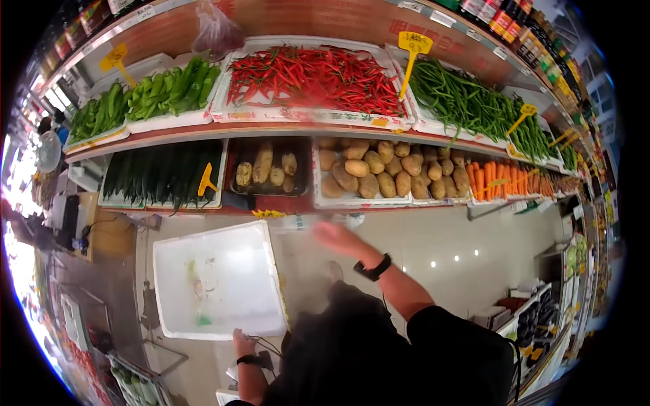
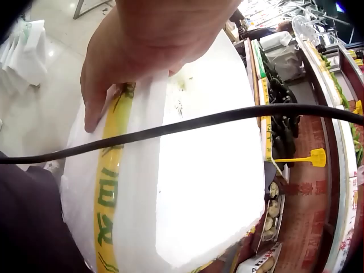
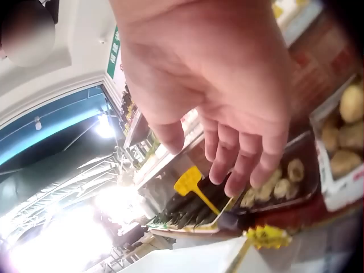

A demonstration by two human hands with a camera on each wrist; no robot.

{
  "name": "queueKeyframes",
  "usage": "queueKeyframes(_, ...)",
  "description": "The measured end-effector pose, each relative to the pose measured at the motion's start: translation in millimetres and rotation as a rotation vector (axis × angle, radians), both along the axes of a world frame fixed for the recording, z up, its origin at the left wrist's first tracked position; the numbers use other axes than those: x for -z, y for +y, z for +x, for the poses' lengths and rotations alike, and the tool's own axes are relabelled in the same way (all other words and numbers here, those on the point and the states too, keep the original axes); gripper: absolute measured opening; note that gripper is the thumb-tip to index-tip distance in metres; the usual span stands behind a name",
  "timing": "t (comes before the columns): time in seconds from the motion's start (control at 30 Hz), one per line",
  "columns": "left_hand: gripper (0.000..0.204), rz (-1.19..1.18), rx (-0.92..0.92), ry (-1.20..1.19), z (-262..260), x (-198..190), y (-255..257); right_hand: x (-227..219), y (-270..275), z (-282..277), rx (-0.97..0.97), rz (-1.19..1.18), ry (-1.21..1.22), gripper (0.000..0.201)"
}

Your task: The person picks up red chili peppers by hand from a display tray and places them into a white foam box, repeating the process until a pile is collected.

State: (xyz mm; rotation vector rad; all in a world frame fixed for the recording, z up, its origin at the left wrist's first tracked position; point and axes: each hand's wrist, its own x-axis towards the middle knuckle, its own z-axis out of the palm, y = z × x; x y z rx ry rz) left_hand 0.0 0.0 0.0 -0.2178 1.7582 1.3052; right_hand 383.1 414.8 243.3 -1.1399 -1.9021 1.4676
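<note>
A large white foam box point(image 1: 233, 291) with green smears inside stands tilted below the vegetable shelves. My left hand point(image 1: 244, 344) grips its near edge. In the left wrist view, that hand point(image 2: 151, 48) straddles the rim of the box point(image 2: 210, 170), one finger down the outer side over yellow tape point(image 2: 108, 187) and the others hidden inside. My right hand point(image 1: 338, 240) is in the air to the right of the box, in front of the lower shelf. The right wrist view shows that hand point(image 3: 210, 85) with loosely bent fingers and nothing in it.
The lower shelf holds cucumbers point(image 1: 159, 176), a dark tray point(image 1: 237, 191) of a few pale roots, potatoes point(image 1: 369, 166) and carrots point(image 1: 501, 179). Red chilies point(image 1: 311, 78) and green peppers point(image 1: 179, 88) lie above. A black cable point(image 2: 227, 116) crosses before the left wrist camera.
</note>
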Motion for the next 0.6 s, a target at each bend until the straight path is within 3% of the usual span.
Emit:
queueKeyframes(0.03,0.021,0.038,0.302,0.385,5,-47,16,3,9,-14,-0.028,0.013,0.026,0.043)
queueKeyframes(0.07,0.021,0.058,0.602,0.774,3,-65,23,-22,24,-15,-0.01,-0.044,0.105,0.04)
queueKeyframes(0.1,0.022,-0.012,0.454,0.464,95,-81,-41,-62,9,68,0.024,-0.231,0.071,0.036)
queueKeyframes(0.13,0.023,0.023,0.268,0.307,77,-38,-42,-80,39,74,-0.014,-0.147,0.063,0.039)
queueKeyframes(0.23,0.01,0.066,-0.078,0.099,71,-23,-8,-137,125,91,-0.059,0.136,-0.01,0.052)
queueKeyframes(0.3,0.012,0.06,-0.279,-0.068,96,-94,18,-159,180,100,0.006,0.289,-0.031,0.058)
queueKeyframes(0.43,0.014,0.028,-0.174,0.199,108,-99,16,-216,294,86,0.084,0.279,-0.177,0.107)
queueKeyframes(0.5,0.012,0.037,-0.226,0.238,101,-108,15,-218,353,65,0.039,0.377,-0.267,0.127)
queueKeyframes(0.6,0.005,0.002,-0.365,0.186,102,-148,32,-192,439,31,0.064,0.291,-0.564,0.144)
